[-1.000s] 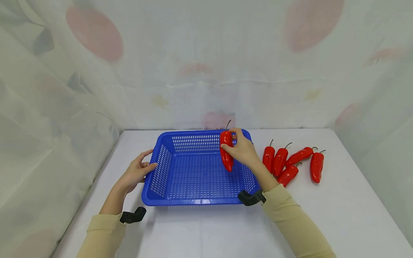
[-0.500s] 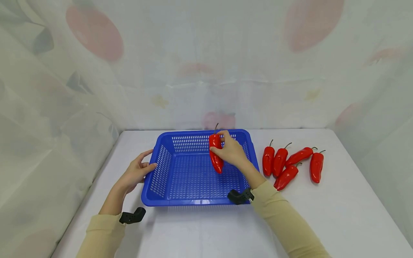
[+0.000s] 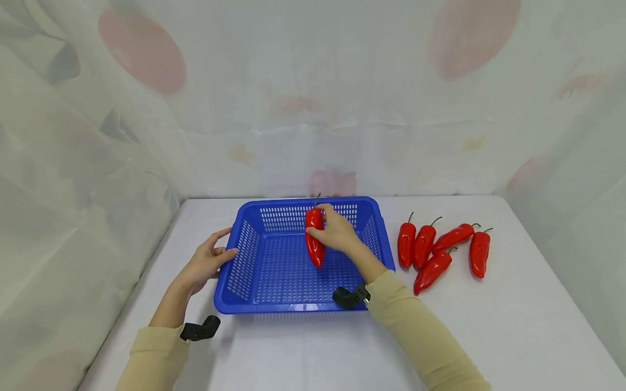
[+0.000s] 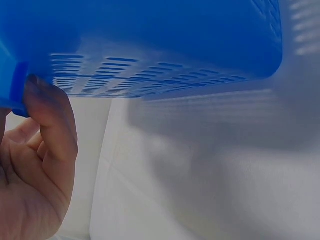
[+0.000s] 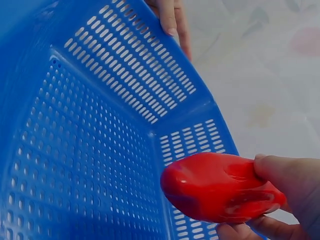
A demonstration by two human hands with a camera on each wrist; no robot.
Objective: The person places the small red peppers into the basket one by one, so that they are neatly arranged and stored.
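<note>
1. At far left, a pale fabric sheet with printed pink, grey and yellow shapes (image 3: 386, 92) hangs behind and beside the white-covered worktop (image 3: 518, 309).
2. The left hand (image 3: 204, 260), below a beige sleeve (image 3: 156, 355) and beside a black wrist-worn device (image 3: 200, 329), is clamped on the left rim of the basket, thumb on top and fingers curled beneath.
3. The blue rectangular plastic basket with slotted walls (image 3: 293, 308) sits on the worktop, left of the loose peppers.
4. A glossy red elongated pepper with a thin stem (image 3: 314, 239) is over the basket's interior, tilted, stem toward the far side and tip toward the near side.
5. The right hand (image 3: 337, 231), well apart from the left hand, pinches that pepper from its right between thumb and fingers.
6. Right of the basket, five more glossy red peppers lie on the worktop: two side by side (image 3: 406, 244) (image 3: 423, 247), one slanting nearer (image 3: 432, 271), one slanting farther (image 3: 454, 237), and one at far right (image 3: 479, 254).
</note>
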